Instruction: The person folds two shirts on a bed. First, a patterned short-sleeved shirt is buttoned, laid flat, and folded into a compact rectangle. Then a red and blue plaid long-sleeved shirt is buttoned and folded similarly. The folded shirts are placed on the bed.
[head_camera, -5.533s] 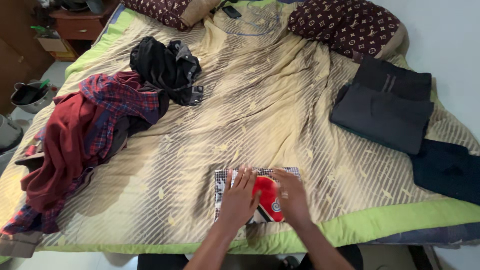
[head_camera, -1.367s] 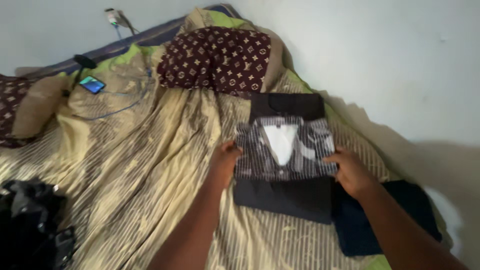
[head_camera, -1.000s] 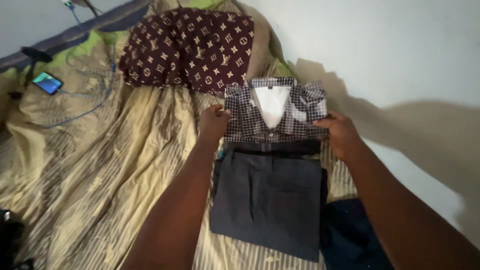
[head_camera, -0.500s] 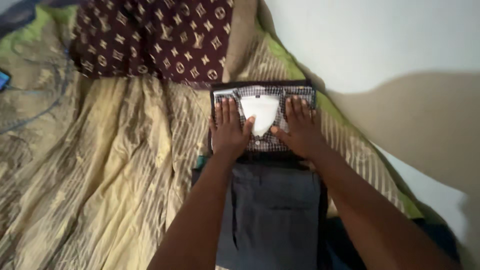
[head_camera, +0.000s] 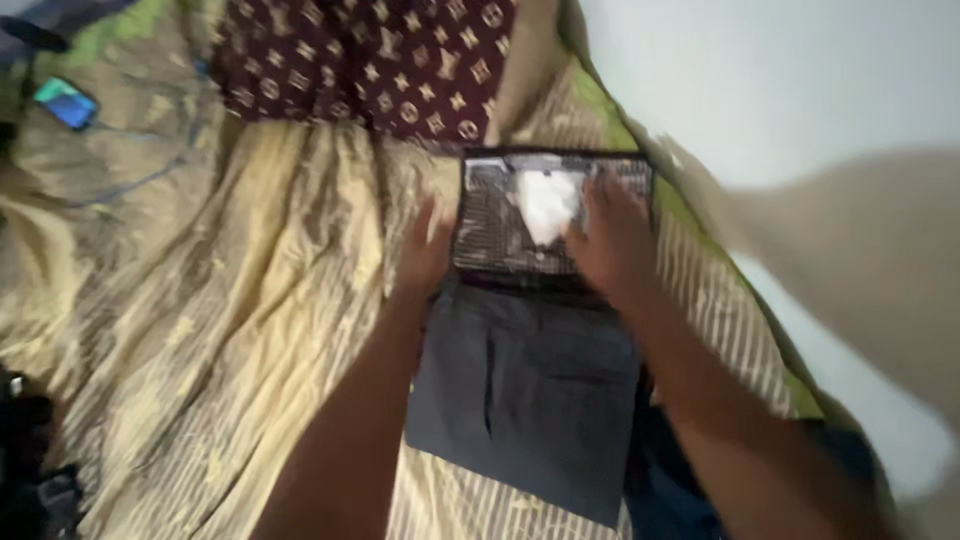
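A folded checked shirt (head_camera: 505, 215) with a white collar insert lies on top of a folded black garment near the wall. My right hand (head_camera: 615, 240) rests flat on the shirt's right half, fingers spread. My left hand (head_camera: 425, 260) sits at the shirt's left edge, on the bedspread beside it; blur hides whether it touches the cloth. A folded dark grey garment (head_camera: 525, 395) lies just below the shirt, between my forearms.
A brown patterned pillow (head_camera: 370, 60) lies above the shirt. A phone (head_camera: 65, 103) with a cable rests at the upper left. The striped yellow bedspread (head_camera: 230, 300) fills the left. A white wall (head_camera: 800, 90) borders the right. Dark clothes (head_camera: 35, 470) sit at lower left.
The shirt was carried from the bed's near edge to the pile by the wall and laid down. Since half a second ago my left hand has slid off the shirt to its left edge.
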